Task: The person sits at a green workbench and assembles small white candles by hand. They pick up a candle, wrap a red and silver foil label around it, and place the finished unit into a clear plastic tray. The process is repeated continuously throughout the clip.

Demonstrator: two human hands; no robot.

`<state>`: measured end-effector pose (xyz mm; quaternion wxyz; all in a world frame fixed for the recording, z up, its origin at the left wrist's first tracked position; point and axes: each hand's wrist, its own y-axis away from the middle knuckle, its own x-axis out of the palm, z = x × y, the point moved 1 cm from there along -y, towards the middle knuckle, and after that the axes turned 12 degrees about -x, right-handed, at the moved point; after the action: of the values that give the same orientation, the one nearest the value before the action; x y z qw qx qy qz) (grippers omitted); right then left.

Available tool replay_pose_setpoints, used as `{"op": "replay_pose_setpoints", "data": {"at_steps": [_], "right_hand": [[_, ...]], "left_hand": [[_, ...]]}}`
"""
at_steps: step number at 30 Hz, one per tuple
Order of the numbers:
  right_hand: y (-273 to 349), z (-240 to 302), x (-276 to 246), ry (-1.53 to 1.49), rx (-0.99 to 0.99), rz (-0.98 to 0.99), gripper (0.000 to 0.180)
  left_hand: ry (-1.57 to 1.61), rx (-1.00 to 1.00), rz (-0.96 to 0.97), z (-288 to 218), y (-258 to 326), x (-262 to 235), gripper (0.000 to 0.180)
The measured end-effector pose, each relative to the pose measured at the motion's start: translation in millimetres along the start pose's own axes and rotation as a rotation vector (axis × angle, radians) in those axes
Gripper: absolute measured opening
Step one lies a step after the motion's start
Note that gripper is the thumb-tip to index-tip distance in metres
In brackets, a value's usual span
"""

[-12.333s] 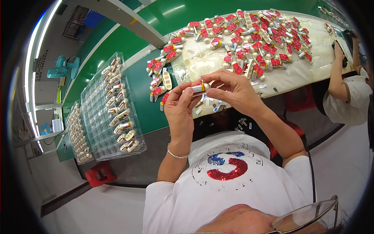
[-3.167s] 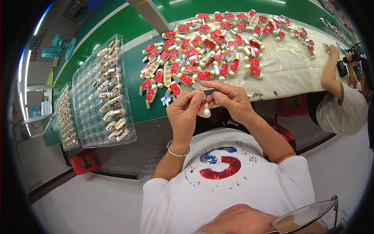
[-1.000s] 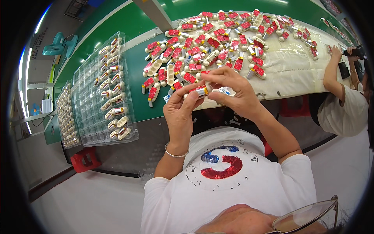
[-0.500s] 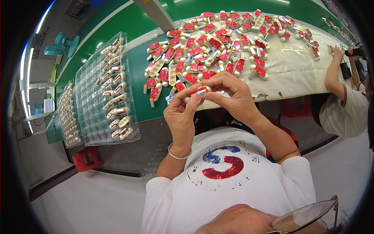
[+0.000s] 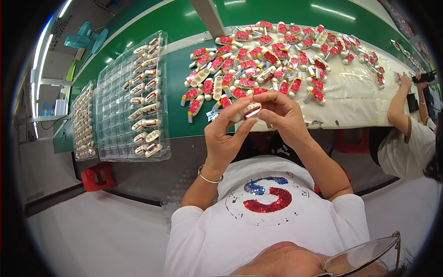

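Between the fingertips of both hands is a small cream oblong piece (image 5: 252, 111) with a dark red and silvery strip along its side. My left hand (image 5: 227, 130) pinches its left end, and my right hand (image 5: 285, 116) closes on the other end with thumb and fingers. Fingers cover part of it. Just beyond lies a wide heap of similar cream pieces (image 5: 246, 83), most with red film on top and a silvery tab sticking out. A few lie with bare cream hollows (image 5: 200, 77) showing. A small blue-and-white scrap (image 5: 212, 115) rests by my left fingers.
Left of the heap, a clear tray (image 5: 110, 115) with moulded pockets holds cream pieces along its right side. A fuller tray (image 5: 84, 124) stands farther left. A metal post (image 5: 207, 17) rises behind the heap. At right, another person's arm (image 5: 400, 101) reaches over the table.
The held piece has turned in my fingers: its red film and silvery tab faced up before, and now its striped side shows. The view has shifted, moving the scene slightly right.
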<state>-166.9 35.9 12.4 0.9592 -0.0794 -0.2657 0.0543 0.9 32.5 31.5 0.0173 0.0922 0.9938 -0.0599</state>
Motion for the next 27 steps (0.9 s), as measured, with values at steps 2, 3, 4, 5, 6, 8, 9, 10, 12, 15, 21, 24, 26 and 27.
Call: {"op": "replay_pose_setpoints", "data": {"at_steps": [2, 3, 4, 5, 6, 8, 9, 10, 12, 15, 21, 24, 26, 27], "right_hand": [[-1, -1, 3, 0.036, -0.005, -0.011, 0.029], [1, -2, 5, 0.032, -0.029, -0.022, 0.028], [3, -4, 7, 0.034, -0.024, -0.043, 0.028], [5, -7, 9, 0.036, -0.019, -0.063, 0.028], [5, -10, 13, 0.034, -0.015, -0.068, 0.028], [9, -16, 16, 0.096, -0.031, -0.105, 0.027], [9, -21, 15, 0.118, -0.043, -0.115, 0.027], [8, -26, 13, 0.166, -0.041, -0.108, 0.025], [6, -31, 10, 0.115, -0.001, -0.127, 0.025], [-3, -28, 9, 0.140, 0.079, -0.097, 0.033], [-17, -3, 8, 0.401, -0.023, 0.186, 0.043], [-21, 19, -20, 0.527, -0.058, 0.148, 0.031], [-18, 33, -54, 0.548, -0.006, 0.019, 0.025], [-14, 40, -68, 0.559, 0.005, -0.047, 0.024]], "left_hand": [[-0.143, 0.070, 0.031, 3, 0, -6, 0.026], [-0.086, 0.073, 0.001, 1, 0, -3, 0.024], [-0.078, 0.065, -0.009, 3, 2, -3, 0.023], [-0.070, 0.058, -0.021, 5, 4, -3, 0.022], [-0.068, 0.057, -0.046, 5, 5, -6, 0.021], [-0.034, -0.011, -0.066, 5, 10, -5, 0.018], [-0.016, -0.050, -0.060, 6, 9, -4, 0.018], [0.000, -0.084, -0.063, 8, 8, -6, 0.018], [0.008, -0.081, 0.014, 10, 4, -12, 0.019], [-0.161, 0.010, 0.042, 3, 1, -23, 0.030], [-0.343, 0.056, -0.188, -9, -1, -87, 0.031], [-0.228, 0.013, -0.493, 4, -6, -160, 0.024], [-0.160, -0.042, -0.593, 22, -16, -225, 0.022], [-0.255, -0.082, -0.660, 30, -19, -259, 0.022]]}}
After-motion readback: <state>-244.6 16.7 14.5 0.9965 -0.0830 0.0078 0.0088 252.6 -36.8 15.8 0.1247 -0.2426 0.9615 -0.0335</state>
